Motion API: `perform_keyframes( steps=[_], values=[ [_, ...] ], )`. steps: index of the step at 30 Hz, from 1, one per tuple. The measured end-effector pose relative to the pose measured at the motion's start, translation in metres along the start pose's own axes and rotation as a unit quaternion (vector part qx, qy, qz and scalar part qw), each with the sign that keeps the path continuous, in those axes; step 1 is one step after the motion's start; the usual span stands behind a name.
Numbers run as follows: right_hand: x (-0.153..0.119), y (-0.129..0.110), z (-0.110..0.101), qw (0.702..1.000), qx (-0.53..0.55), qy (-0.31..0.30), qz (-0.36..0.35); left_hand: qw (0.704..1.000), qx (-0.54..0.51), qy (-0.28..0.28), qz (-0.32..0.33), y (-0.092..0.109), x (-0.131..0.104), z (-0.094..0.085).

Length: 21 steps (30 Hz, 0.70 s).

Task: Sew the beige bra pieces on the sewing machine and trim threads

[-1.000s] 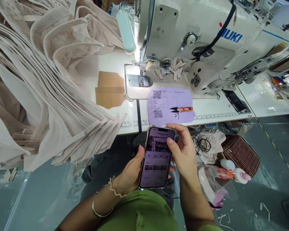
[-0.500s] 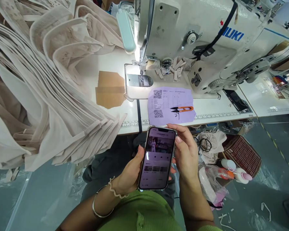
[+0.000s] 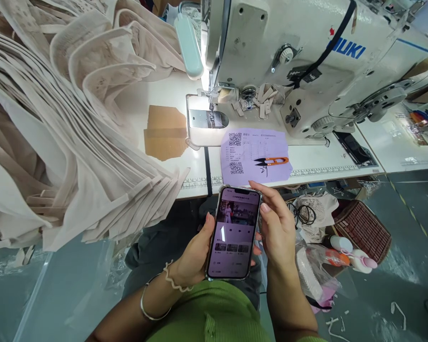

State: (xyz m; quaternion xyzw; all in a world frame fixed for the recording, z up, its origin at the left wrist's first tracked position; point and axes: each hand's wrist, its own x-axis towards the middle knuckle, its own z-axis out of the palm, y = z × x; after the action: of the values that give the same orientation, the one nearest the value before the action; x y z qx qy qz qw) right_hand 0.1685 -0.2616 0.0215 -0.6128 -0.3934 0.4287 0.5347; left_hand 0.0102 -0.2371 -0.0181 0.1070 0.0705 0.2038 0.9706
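A smartphone point(image 3: 232, 237) in a clear case is held upright over my lap, its lit screen facing me with a picture near the top. My left hand point(image 3: 196, 249) grips its left edge, thumb along the side. On the other edge, my right hand point(image 3: 276, 223) is closed round the phone, fingers partly hidden behind it and the index finger at the top corner. Just beyond the phone lies a purple printed sheet point(image 3: 242, 175) with QR codes. Orange-handled thread snips point(image 3: 276, 161) rest on that sheet.
A white sewing machine point(image 3: 249, 57) stands on the table, with brown cardboard point(image 3: 166, 133) left of its needle plate. Layered beige fabric pieces point(image 3: 92, 156) are heaped at left, overhanging the edge. At lower right are a wicker basket point(image 3: 365, 228) and bottles point(image 3: 360, 261).
The view has shifted slightly, so the table and machine appear a little further right. Both hands keep hold of the phone, and its screen layout looks the same.
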Motion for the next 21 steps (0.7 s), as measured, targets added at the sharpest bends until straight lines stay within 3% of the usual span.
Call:
perform_keyframes(
  steps=[21],
  values=[
    [-0.0021,0.0028,0.0009,1.0,0.027,0.008,0.007,1.0,-0.023,0.007,0.004,-0.0005,0.0014,-0.0002]
  ],
)
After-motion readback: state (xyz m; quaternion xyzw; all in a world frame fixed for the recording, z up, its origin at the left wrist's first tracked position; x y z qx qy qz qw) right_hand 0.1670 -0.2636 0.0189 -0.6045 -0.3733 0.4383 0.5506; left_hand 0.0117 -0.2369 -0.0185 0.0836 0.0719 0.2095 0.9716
